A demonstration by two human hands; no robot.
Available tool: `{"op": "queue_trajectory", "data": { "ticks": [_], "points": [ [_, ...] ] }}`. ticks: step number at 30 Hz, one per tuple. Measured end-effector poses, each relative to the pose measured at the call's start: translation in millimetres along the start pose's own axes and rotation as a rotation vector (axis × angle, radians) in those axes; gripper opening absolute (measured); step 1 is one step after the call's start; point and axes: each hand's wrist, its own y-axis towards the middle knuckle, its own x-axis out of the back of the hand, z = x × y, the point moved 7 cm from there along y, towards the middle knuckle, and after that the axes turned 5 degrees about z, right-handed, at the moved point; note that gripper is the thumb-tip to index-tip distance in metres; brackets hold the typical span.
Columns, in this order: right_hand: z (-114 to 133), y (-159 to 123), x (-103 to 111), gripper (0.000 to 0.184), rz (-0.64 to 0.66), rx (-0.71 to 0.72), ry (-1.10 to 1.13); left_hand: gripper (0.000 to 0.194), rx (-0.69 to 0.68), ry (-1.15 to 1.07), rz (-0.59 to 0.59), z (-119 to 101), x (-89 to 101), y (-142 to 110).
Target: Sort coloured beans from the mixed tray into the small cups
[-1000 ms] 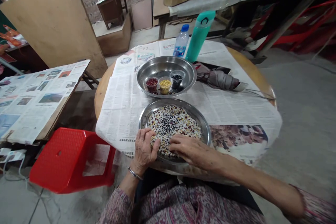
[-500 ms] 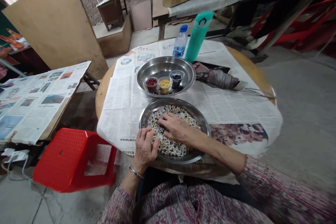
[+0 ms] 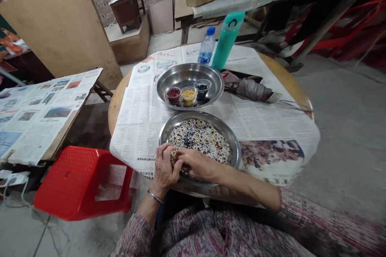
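A shallow steel dish [image 3: 237,156] holds white grains mixed with red, yellow and black beans [image 3: 208,138]; a darker patch shows near the middle. Over its near-left edge rests my left hand [image 3: 165,167], bracelet at the wrist, fingers bent and the thumb held apart. My right hand [image 3: 196,164] lies across the near part of the mix, its curled fingertips close to my left thumb; what they pinch is hidden. Beyond stands a wider steel basin [image 3: 193,73] with clear cups of red beans [image 3: 173,95], yellow beans [image 3: 188,96] and black beans [image 3: 202,89].
Newspaper [image 3: 259,122] covers the round table. A water bottle [image 3: 206,47], a teal flask [image 3: 228,42] and a folded grey umbrella [image 3: 250,89] stand or lie behind the basin. To the left are a red stool [image 3: 68,178] and a newspaper-covered table [image 3: 54,108].
My right hand reached forward to the middle of the grains, then drew back toward my left hand at the near-left edge. My left hand has stayed in place.
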Motion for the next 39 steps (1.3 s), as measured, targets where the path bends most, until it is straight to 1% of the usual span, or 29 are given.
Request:
{"op": "queue_trajectory", "data": {
  "ticks": [2,4,6,8,10,12,14,15,17,18,20,22,24,26,28,29,31,33,35,37,39],
  "points": [
    [0,2,2,0.014,-0.020,0.034,-0.061,0.027,0.000,-0.004,0.004,1,-0.7,-1],
    [-9,2,14,0.015,-0.064,-0.004,-0.150,0.027,0.004,-0.008,0.013,1,-1.5,-1],
    [-23,-5,36,0.018,-0.134,-0.113,-0.250,0.027,0.006,-0.006,0.018,1,-1.8,0],
    [-39,-17,58,0.021,-0.197,-0.246,-0.346,0.026,0.005,0.000,0.017,0,-1.6,0],
    [-51,-31,72,0.020,-0.224,-0.379,-0.427,0.025,-0.003,0.006,0.018,0,-1.6,0],
    [-60,-43,75,0.026,-0.218,-0.482,-0.469,0.025,-0.011,0.012,0.025,-1,-2.0,0],
    [-62,-47,69,0.032,-0.195,-0.509,-0.450,0.024,-0.012,0.019,0.032,-1,-2.3,0],
    [-61,-46,63,0.030,-0.182,-0.501,-0.415,0.023,-0.010,0.023,0.035,-1,-2.4,1],
    [-57,-42,53,0.019,-0.155,-0.467,-0.310,0.022,-0.006,0.029,0.038,-1,-2.3,1],
    [-54,-39,50,0.017,-0.147,-0.448,-0.253,0.021,-0.005,0.032,0.041,-2,-2.3,2],
    [-46,-34,46,0.020,-0.135,-0.395,-0.160,0.020,-0.005,0.034,0.044,-2,-2.2,2],
    [-34,-33,42,0.021,-0.117,-0.321,-0.113,0.019,-0.007,0.038,0.044,-2,-2.2,3],
    [-21,-36,33,0.021,-0.052,-0.237,-0.091,0.019,-0.010,0.045,0.045,-2,-2.4,3],
    [-12,-38,19,0.020,0.052,-0.150,-0.071,0.019,-0.018,0.053,0.042,-3,-2.3,3],
    [-8,-38,8,0.020,0.118,-0.081,-0.070,0.018,-0.022,0.055,0.035,-3,-1.8,3],
    [-9,-35,7,0.021,0.122,-0.064,-0.086,0.018,-0.023,0.054,0.034,-4,-1.7,3],
    [-16,-24,14,0.025,0.076,-0.055,-0.142,0.018,-0.018,0.053,0.039,-4,-1.8,3],
    [-24,-7,27,0.026,0.006,-0.056,-0.208,0.018,-0.017,0.058,0.045,-4,-2.1,3],
    [-30,11,41,0.024,-0.044,-0.038,-0.263,0.018,-0.024,0.068,0.039,-5,-1.5,3],
    [-33,24,47,0.018,-0.030,0.012,-0.289,0.017,-0.031,0.072,0.032,-5,-1.0,4],
    [-35,29,48,0.019,0.025,0.051,-0.282,0.017,-0.032,0.069,0.030,-5,-0.9,4]
  ]
}}
